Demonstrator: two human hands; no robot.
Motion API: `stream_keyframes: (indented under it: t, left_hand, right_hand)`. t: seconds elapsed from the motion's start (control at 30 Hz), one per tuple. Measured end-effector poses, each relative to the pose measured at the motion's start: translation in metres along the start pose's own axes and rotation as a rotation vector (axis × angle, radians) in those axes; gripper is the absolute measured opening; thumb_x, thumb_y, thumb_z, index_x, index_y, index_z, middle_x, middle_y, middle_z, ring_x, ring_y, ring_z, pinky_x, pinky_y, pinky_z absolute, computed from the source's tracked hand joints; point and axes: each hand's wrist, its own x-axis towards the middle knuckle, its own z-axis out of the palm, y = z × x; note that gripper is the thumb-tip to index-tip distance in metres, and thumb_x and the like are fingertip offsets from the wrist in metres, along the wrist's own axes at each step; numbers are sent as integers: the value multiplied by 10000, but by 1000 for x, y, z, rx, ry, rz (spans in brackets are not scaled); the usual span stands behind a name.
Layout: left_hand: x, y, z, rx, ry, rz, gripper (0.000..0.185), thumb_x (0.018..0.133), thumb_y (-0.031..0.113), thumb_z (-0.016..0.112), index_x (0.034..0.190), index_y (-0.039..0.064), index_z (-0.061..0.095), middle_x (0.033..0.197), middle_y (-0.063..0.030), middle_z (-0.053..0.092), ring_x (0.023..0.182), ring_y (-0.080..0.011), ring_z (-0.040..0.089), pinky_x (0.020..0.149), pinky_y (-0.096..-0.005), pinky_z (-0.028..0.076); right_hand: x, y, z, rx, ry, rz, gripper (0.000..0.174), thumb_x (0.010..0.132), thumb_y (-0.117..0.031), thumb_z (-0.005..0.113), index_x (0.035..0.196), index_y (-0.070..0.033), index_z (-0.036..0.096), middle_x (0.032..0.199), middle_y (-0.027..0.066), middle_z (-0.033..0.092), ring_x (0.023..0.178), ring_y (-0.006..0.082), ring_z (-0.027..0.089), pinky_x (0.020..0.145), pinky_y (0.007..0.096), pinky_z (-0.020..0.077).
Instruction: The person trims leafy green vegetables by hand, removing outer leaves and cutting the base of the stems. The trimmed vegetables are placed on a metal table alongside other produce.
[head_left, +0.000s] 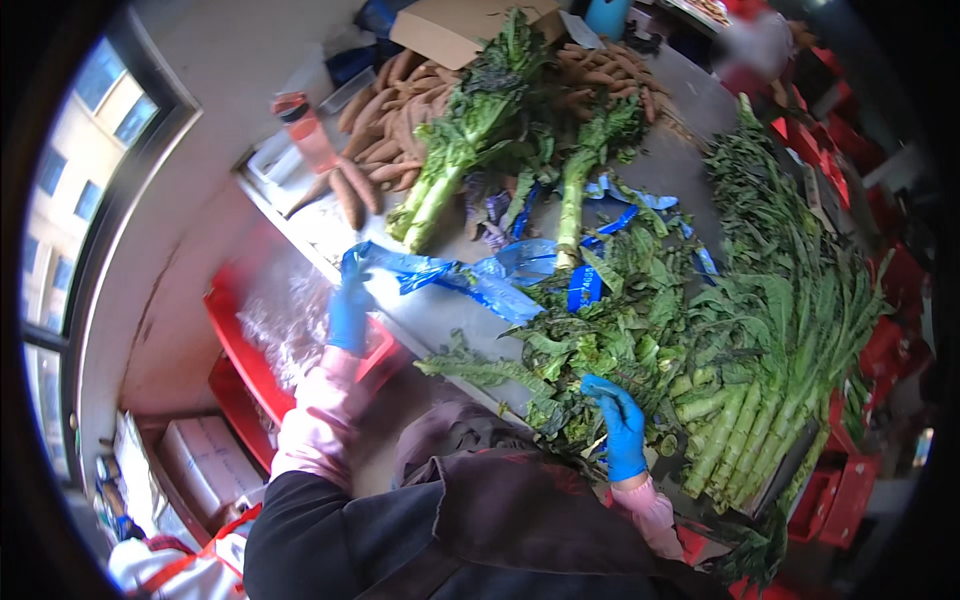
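Observation:
My left hand (350, 307), in a blue glove, grips one end of a crumpled blue plastic strip (480, 283) at the table's left edge. The strip stretches right across the metal table (409, 304). My right hand (621, 431), also gloved in blue, hovers with bent fingers beside a heap of loose green leaves (622, 337) and appears to hold nothing. Leafy celtuce stalks (435, 202) lie ahead of my left hand, and a single celtuce stalk (571, 202) is farther right. To the right of my right hand lies a large stack of celtuce (750, 427), cut ends towards me.
Sweet potatoes (397, 120) are piled at the back near an open cardboard box (442, 34). A reddish bottle (304, 131) stands at the left edge. Below it, a red crate (255, 345) holds clear plastic. Another person (754, 52) is at the far right.

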Motion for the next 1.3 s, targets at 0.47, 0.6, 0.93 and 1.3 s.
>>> stream_keyframes:
  t: [0.47,0.6,0.93,1.3]
  left_hand:
    - [150,-45,-54,861,-18,125,571,827,156,622,1348,125,389,949,-144,637,757,-211,619,646,-323,484]
    - [142,-12,-31,1209,-13,235,510,827,228,610,1301,131,448,934,-197,619,808,-316,620,705,-395,484]
    - [142,-2,-41,1067,-191,197,344,778,188,685,1101,134,580,871,-152,585,779,-283,597,688,-377,477]
    - [-10,119,129,430,-740,965,642,713,84,661,1307,44,419,1256,-169,487,1185,-337,417,1003,-435,316]
  right_hand:
    - [160,-59,53,72,64,112,372,942,-200,447,1274,-34,458,1157,115,569,966,161,584,823,299,467]
    - [271,25,40,-193,216,161,458,899,-207,516,1293,6,417,1182,118,554,1026,201,566,854,330,454]
    - [328,83,26,-204,139,476,425,669,-232,731,1009,-53,548,806,106,607,677,207,613,539,350,513]
    - [237,-43,9,634,115,6,480,803,-128,644,1238,-39,460,1076,68,565,935,219,581,829,360,492]
